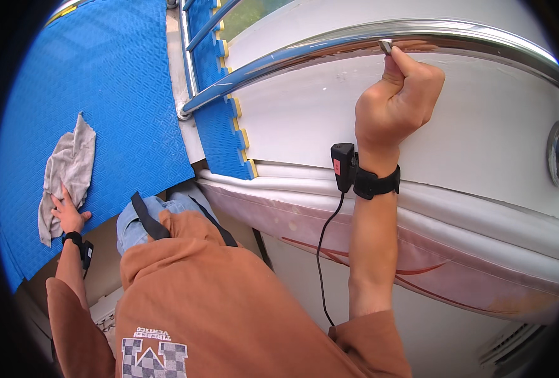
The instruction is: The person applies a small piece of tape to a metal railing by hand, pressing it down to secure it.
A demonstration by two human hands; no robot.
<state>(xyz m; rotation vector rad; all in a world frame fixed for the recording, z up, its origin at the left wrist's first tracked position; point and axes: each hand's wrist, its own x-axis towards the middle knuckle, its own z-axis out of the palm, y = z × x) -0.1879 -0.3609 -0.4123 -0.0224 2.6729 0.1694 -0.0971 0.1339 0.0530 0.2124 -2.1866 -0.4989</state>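
Note:
My left hand (70, 214) lies with spread fingers on the lower part of a crumpled grey cloth (71, 157). The cloth rests on a blue textured foam mat (122, 75). On the other side, my right hand (402, 94) is closed in a pinch. Between its thumb and forefinger is a small flat metal piece (386, 46), its exact kind too small to make out. That piece touches the underside of a curved shiny metal rail (330, 48). Part of the metal piece is hidden by my fingers.
Metal uprights meet the rail at the left, beside a foam mat strip (219, 135) with toothed yellow edges. Under the rail is a white surface (292, 120), edged by padded rolls and pinkish fabric (367, 252). A cable (321, 252) hangs from the device (343, 165) on my right wrist.

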